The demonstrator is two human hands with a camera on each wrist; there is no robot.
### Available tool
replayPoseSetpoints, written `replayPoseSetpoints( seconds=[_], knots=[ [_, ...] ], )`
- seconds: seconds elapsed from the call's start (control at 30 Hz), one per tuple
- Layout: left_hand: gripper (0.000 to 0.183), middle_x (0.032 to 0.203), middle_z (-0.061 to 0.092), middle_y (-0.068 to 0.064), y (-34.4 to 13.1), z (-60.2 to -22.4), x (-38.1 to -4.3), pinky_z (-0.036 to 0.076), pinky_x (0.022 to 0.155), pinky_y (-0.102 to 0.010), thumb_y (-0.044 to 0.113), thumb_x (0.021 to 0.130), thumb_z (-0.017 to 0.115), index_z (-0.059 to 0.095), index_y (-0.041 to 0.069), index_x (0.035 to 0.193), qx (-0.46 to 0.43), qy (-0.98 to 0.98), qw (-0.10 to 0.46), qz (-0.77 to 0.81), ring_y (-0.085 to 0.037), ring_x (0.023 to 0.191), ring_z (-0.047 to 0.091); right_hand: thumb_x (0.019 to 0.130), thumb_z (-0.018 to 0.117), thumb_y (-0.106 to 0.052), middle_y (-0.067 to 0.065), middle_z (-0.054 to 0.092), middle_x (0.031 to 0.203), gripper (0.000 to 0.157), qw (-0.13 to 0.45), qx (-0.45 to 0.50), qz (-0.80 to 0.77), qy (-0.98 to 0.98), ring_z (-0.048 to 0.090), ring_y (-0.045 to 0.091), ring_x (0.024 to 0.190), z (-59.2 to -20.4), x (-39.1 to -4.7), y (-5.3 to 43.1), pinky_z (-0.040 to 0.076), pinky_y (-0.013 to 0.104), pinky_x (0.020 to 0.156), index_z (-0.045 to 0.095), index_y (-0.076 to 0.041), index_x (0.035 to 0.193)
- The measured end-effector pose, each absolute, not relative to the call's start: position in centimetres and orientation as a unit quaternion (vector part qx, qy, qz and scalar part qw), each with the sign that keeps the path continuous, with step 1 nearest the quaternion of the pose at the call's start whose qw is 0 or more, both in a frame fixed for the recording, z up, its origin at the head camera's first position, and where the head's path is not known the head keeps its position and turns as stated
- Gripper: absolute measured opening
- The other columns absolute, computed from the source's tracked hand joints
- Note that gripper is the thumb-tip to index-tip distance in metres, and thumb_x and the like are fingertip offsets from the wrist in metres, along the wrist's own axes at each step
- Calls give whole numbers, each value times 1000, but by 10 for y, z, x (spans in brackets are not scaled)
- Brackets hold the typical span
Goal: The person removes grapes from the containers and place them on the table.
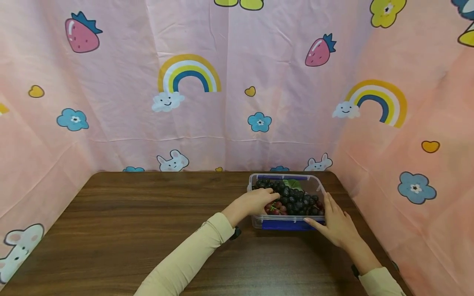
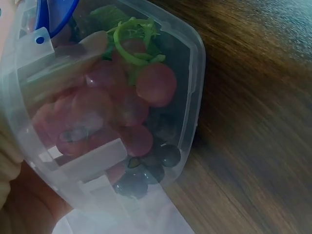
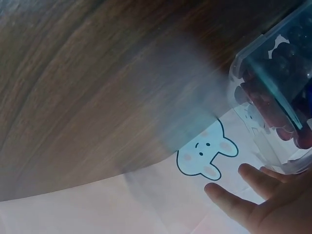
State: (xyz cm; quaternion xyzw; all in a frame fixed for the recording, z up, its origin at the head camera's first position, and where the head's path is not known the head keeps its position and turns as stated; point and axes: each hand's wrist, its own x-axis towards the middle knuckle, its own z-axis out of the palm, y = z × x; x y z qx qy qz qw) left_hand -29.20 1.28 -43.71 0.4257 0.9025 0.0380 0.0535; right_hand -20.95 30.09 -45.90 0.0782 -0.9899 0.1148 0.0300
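A clear plastic food box (image 1: 257, 222) with blue clips holds dark grapes (image 1: 296, 201) and, at its front left, a bunch of red grapes (image 1: 275, 209). My left hand (image 1: 253, 201) reaches over the left rim, fingers bent down beside the red grapes. Through the cloudy wall in the left wrist view, red grapes (image 2: 156, 85) and a green stem (image 2: 117, 41) show; whether the fingers grip them I cannot tell. My right hand (image 1: 337, 222) rests at the box's front right corner, its thumb on the front rim and its fingers straight along the right side.
The box stands on a dark wooden table (image 1: 148, 226), near its back right. A green leaf (image 1: 292, 184) lies among the grapes at the back. Behind and beside the table hangs a pink printed cloth (image 1: 229, 123).
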Motion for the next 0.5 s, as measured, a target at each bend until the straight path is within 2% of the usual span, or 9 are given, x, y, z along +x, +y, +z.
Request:
replayPoseSetpoints(
  seconds=[0.13, 0.23, 0.37, 0.5],
  knots=[
    [65, 151, 59, -11, 17, -441, -295, 54, 104, -33, 24, 98, 79, 52, 17, 157, 421, 904, 64, 25, -24, 130, 64, 99, 57, -69, 39, 17, 167, 116, 34, 82, 120, -989, 40, 61, 143, -459, -210, 302, 37, 79, 105, 10, 15, 162],
    [62, 141, 66, -9, 18, -443, -295, 55, 101, -31, 29, 98, 79, 55, 15, 153, 426, 903, 61, 23, -21, 124, 67, 99, 58, -69, 39, 16, 168, 116, 31, 81, 128, -988, 41, 61, 142, -460, -209, 301, 37, 79, 104, 9, 15, 162],
    [52, 124, 71, -5, 16, -448, -294, 57, 95, -30, 35, 101, 74, 61, 14, 146, 438, 898, 34, 29, -19, 111, 70, 99, 58, -68, 39, 15, 167, 116, 30, 80, 131, -988, 42, 61, 141, -461, -208, 300, 38, 79, 104, 9, 15, 162],
    [44, 123, 69, -4, 13, -453, -294, 56, 95, -32, 38, 104, 68, 63, 15, 142, 440, 896, 0, 49, -21, 109, 68, 99, 58, -67, 40, 15, 167, 115, 35, 81, 133, -987, 42, 61, 141, -460, -208, 301, 40, 77, 103, 10, 16, 162]
  ],
)
